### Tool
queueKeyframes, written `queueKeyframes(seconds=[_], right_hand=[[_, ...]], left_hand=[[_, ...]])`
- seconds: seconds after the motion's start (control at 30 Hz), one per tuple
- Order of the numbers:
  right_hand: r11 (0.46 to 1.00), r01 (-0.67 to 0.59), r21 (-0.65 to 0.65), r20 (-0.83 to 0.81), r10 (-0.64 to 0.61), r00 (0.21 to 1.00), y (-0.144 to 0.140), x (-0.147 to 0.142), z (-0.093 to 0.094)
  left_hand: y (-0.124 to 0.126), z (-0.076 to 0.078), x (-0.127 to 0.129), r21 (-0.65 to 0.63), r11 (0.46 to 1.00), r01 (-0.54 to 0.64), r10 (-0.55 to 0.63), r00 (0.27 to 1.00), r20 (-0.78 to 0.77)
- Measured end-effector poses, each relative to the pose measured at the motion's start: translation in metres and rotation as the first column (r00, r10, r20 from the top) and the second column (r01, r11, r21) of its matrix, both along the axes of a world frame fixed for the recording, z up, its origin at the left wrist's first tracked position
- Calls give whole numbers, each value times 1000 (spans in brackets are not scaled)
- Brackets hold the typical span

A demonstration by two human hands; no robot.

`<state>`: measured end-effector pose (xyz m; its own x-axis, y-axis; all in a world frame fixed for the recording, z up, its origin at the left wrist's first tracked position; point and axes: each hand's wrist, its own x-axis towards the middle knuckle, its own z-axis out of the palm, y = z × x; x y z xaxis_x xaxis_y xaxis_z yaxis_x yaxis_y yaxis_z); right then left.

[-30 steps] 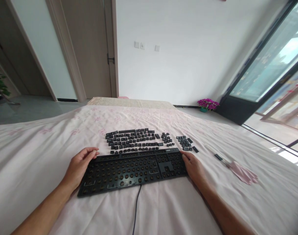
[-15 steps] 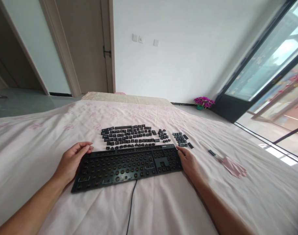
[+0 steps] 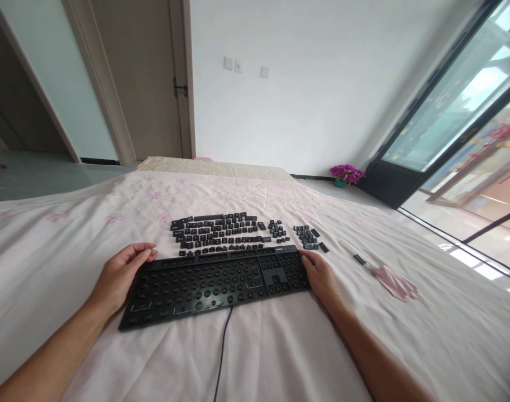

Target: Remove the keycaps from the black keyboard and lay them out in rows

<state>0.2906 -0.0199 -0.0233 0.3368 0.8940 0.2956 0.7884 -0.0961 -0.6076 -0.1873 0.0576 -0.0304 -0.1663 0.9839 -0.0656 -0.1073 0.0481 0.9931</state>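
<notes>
1. We have the long black plastic keyboard frame with its keycaps removed (image 3: 215, 282) lying flat on the pale pink flower-printed bed sheet (image 3: 280, 346), its thin black cable (image 3: 222, 357) running toward us; it sits slightly askew, the left end nearer us than the right.
2. Our left hand (image 3: 118, 273) rests against the frame's left end, fingers loosely curled over the far corner and not clenched; our right hand (image 3: 322, 273) lies along the right end, fingers extended against the edge; we judge both to be steadying the frame at its ends, not lifting it, though how firmly they press cannot be told.
3. To handle the frame well, we keep our hold on the two short ends and stay off the bare switch posts, which look easy to snag or bend.
4. The loose black keycaps laid out in rows (image 3: 221, 233) sit just beyond the frame's far edge, with two smaller groups (image 3: 309, 237) to the right; any push away from us risks scattering them, so we slide the frame only toward ourselves or sideways.
5. The slim black-tipped tool (image 3: 359, 259) and the folded pink cloth (image 3: 395, 282) lie well to the right, apart from our right hand; we mind the cable so it does not drag.
</notes>
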Motion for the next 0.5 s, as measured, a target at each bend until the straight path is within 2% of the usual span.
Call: queueKeyframes(seconds=[0.5], right_hand=[[1000,-3,-11,-1,3,1000,0,1,-1]], left_hand=[[0,2,0,-9,1000,11,-11,1000,5]])
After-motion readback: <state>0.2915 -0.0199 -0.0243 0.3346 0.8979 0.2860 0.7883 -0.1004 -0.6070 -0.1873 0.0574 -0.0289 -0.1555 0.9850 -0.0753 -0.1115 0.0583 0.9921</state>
